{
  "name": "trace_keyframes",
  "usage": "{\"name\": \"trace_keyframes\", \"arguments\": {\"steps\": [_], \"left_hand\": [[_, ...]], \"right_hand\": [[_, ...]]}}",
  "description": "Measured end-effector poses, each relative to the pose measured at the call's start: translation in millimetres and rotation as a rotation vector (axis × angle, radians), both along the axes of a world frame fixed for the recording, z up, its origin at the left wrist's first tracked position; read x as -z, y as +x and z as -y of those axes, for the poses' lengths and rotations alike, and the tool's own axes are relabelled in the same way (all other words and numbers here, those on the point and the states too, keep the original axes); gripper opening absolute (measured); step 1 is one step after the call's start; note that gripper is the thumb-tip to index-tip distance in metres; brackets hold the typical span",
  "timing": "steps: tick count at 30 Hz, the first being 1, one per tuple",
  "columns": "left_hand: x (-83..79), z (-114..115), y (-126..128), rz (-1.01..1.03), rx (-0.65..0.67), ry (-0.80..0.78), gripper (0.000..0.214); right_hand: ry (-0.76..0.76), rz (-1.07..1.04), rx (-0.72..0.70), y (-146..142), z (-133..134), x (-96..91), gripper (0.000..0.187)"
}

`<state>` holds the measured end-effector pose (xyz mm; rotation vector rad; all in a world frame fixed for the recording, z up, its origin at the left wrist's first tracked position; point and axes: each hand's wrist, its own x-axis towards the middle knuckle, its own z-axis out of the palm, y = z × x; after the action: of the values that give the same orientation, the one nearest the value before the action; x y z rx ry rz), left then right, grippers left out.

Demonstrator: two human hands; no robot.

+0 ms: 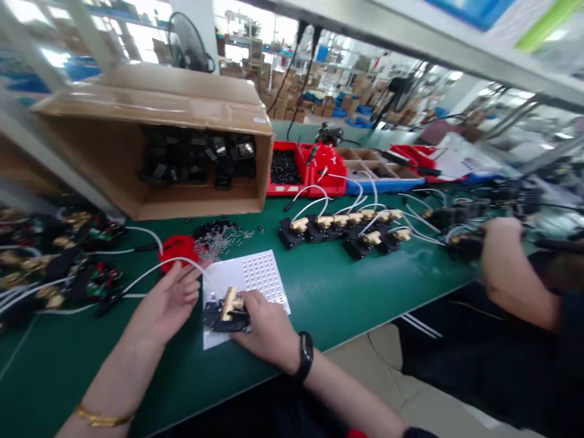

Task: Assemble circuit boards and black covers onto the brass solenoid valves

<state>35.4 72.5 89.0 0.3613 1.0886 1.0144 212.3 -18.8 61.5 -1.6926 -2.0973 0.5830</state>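
Observation:
My right hand [271, 328] grips a black assembly with a brass fitting [231, 304], held over a white sheet [223, 274] with rows of small silvery spots. My left hand [171, 301] is turned palm up, fingers loosely curled and apart, with nothing visible in it. Its fingertips reach beside a red dish [177, 248] and a pile of small clear and metallic pieces [219, 240]. A white cable [155, 267] arches over these fingers towards the assembly.
An open cardboard box [201, 204] of black parts stands behind, with a red bin [285, 187] of small black pieces beside it. Several brass-fitted assemblies [340, 222] line the table; more units [91, 274] lie left. Another person's arm [515, 274] works at the right.

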Motion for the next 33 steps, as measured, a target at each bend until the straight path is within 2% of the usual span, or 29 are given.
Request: {"name": "trace_keyframes", "arguments": {"steps": [2, 4, 5, 7, 9, 11, 13, 15, 18, 21, 23, 25, 28, 30, 33], "left_hand": [[-8.4, -4, 16, -0.123, -0.141, 0.140, 0.013], [-24.3, -2, 37, -0.326, -0.163, 0.369, 0.027], [-35.7, 1, 50, -0.419, -0.086, 0.490, 0.035], [-63.2, 6, 81, -0.586, 0.189, 0.696, 0.043], [-90.3, 8, 113, -0.569, 0.494, 0.899, 0.043], [-108.3, 8, 139, -0.467, 0.604, 1.064, 0.055], [-110.9, 9, 151, -0.446, 0.660, 1.189, 0.063], [-97.4, 12, 148, -0.499, 0.703, 1.208, 0.065], [-57.0, 13, 122, -0.627, 0.717, 1.035, 0.062], [-13.3, 9, 80, -0.732, 0.648, 0.847, 0.053], [10.2, 7, 45, -0.781, 0.578, 0.729, 0.053], [27.5, 6, 8, -0.799, 0.481, 0.594, 0.061], [39.3, 8, -42, -0.866, 0.368, 0.447, 0.064], [37.2, 12, -67, -0.907, 0.277, 0.419, 0.063], [26.9, 20, -90, -0.945, 0.061, 0.451, 0.062]], "right_hand": [[0.011, 0.000, 0.045, -5, -3, 1.9, 0.047], [0.064, -0.058, 0.121, -5, 0, 2.8, 0.045], [0.098, -0.108, 0.168, -3, 3, 1.7, 0.047], [0.182, -0.220, 0.281, 9, 6, -3.9, 0.047], [0.275, -0.300, 0.396, 31, 5, -11.2, 0.041], [0.360, -0.302, 0.510, 63, 0, -14.9, 0.035], [0.412, -0.223, 0.635, 101, -6, -10.5, 0.037], [0.423, -0.110, 0.762, 139, -8, 1.8, 0.041], [0.382, 0.019, 0.859, 178, -3, 25.1, 0.045], [0.377, 0.112, 0.893, 191, 3, 36.6, 0.056], [0.412, 0.184, 0.936, 190, 3, 34.6, 0.066], [0.434, 0.251, 0.974, 188, -1, 28.4, 0.067], [0.393, 0.336, 0.989, 188, -11, 20.8, 0.054], [0.351, 0.396, 1.005, 189, -14, 19.8, 0.051], [0.355, 0.466, 1.062, 190, -13, 23.7, 0.052]]}}
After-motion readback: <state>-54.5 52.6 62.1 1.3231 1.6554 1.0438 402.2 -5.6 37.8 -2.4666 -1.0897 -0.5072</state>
